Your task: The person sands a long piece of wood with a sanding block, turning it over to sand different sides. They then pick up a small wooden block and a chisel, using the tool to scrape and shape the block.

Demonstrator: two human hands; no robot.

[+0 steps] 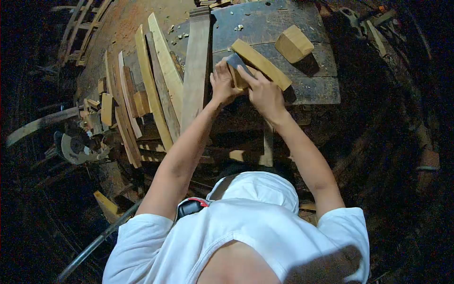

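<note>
A small wooden block [238, 79] stands between my hands at the workbench's near edge. My left hand [223, 85] grips its left side, fingers raised and thumb along the near side. A flat blue-grey piece [234, 60] lies against the top of the block; what it is I cannot make out. My right hand [266, 97] is closed on this piece, index finger stretched along it. Just beyond and right of the hands, a yellowish wooden bar [262, 64] lies diagonally. Farther right sits a chunky wooden block [294, 44].
The dark workbench [279, 16] carries small wood chips. A long wide board [196, 61] runs along its left side. More planks [165, 57] lean farther left, near a round-bladed saw [74, 146]. Tools and timber lie in shadow at the right.
</note>
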